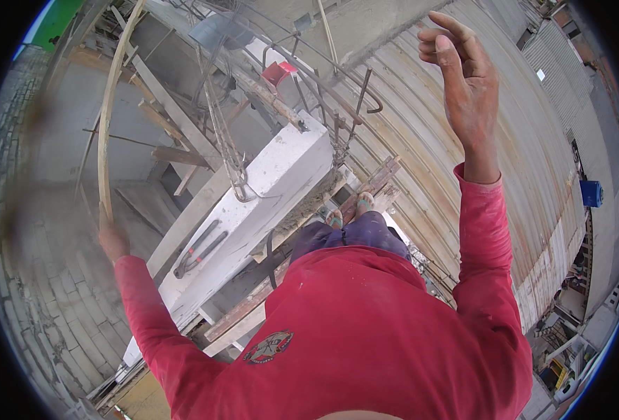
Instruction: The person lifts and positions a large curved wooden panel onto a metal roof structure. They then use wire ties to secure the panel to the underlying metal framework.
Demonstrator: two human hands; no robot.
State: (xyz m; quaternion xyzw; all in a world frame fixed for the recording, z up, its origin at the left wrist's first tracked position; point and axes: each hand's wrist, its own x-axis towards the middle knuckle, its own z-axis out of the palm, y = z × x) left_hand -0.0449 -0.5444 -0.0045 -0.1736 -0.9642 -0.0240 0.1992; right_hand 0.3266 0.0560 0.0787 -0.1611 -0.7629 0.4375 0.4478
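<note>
My left hand (115,241), slightly blurred, is closed around the lower end of a long, thin, bent wooden pole (104,133) at the left. My right hand (469,87) is raised in the air at the upper right. Its fingers are half curled, the thumb stands apart, and nothing is in it. On the white-faced concrete beam (274,175) between my arms lies a pair of pincers (201,248) with dark handles and a bit of red. A loop of twisted wire or cord (227,140) stands against the beam farther along.
Bent steel rebar (358,105) sticks up beyond the beam, near a red object (279,73). My feet (364,203) stand on wooden planks (379,178). A corrugated metal roof (421,140) spreads to the right; a block wall (78,308) drops away at left, beside timber props (173,112).
</note>
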